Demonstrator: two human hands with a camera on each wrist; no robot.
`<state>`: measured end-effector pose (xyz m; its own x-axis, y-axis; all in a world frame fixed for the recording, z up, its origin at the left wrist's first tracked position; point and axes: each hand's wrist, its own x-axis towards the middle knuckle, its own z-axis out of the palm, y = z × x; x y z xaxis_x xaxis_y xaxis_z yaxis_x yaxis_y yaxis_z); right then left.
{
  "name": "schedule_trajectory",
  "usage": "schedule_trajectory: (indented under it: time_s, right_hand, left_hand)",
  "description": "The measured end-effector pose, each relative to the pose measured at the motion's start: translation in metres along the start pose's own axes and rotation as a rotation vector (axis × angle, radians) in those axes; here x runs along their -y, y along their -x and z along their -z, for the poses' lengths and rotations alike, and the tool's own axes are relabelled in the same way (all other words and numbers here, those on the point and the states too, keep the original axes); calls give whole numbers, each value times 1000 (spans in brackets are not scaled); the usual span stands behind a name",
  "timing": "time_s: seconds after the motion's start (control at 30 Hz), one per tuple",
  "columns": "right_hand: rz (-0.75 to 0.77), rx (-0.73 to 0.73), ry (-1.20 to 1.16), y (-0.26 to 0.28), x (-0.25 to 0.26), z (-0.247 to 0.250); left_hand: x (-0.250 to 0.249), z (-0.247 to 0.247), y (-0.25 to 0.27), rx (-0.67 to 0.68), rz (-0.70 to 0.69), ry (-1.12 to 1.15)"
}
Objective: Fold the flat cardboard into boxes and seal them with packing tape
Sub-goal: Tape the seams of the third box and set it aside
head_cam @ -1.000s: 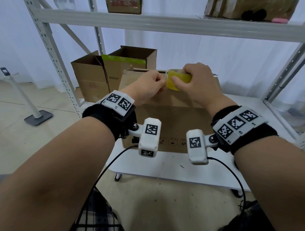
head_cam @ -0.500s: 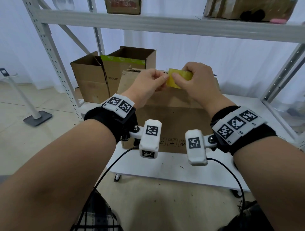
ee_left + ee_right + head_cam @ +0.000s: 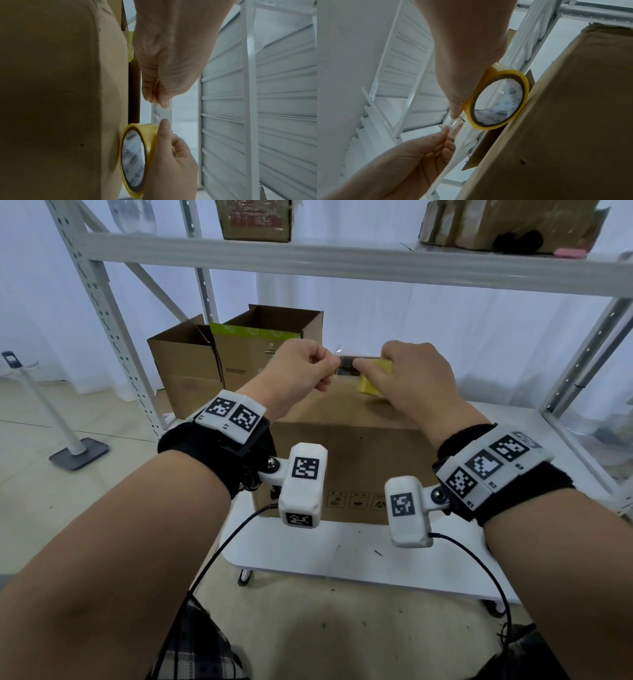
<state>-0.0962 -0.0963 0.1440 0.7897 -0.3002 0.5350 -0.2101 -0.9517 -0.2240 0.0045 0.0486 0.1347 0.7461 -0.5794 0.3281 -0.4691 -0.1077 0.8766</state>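
A brown cardboard box (image 3: 346, 467) stands upright on the white table (image 3: 342, 553), and both hands hover over its top edge. My right hand (image 3: 368, 371) grips a yellow roll of clear packing tape (image 3: 375, 378), seen edge-on against the box (image 3: 60, 94) in the left wrist view. Thumb and fingers of my left hand (image 3: 327, 373) pinch the tape's free end. A short clear strip (image 3: 162, 113) spans the gap between the left hand (image 3: 159, 104) and the roll (image 3: 135, 158). The right wrist view shows the roll (image 3: 498, 100) and the strip (image 3: 453, 124).
Two open cardboard boxes (image 3: 239, 361) sit behind on the left, one with a green flap. A white metal rack (image 3: 308, 265) frames the table, and more cardboard lies on its upper shelf. A floor stand (image 3: 68, 446) is off to the left.
The hands were together at the roll. Now my left hand has drawn leftward with the tape end, so a short strip is pulled off. The right hand holds the roll lower.
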Motion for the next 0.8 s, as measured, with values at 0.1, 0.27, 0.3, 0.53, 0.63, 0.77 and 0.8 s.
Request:
schedule_trajectory:
  time_s: [0.1,0.27,0.3,0.53,0.63,0.77,0.8]
  right_hand:
    - [18,29,-16,-2,1,4]
    - [9,62,-90,-7,4,6]
    - [4,59,-100,-7,4,5]
    - [19,49,-109,-4,5,5]
    - [28,37,-84,-2,7,4]
    - [66,23,-36,2,11,3]
    - [79,18,-25,2,12,4]
  left_hand:
    - [2,1,1,-25,-8,37]
    - [7,-2,3,-44,44,89]
    - [7,-4,4,-46,58,110]
    - [9,-4,8,29,114,329]
    - [7,-9,9,1,129,349]
    - [6,-12,11,-45,190,408]
    - [8,-12,11,-51,219,431]
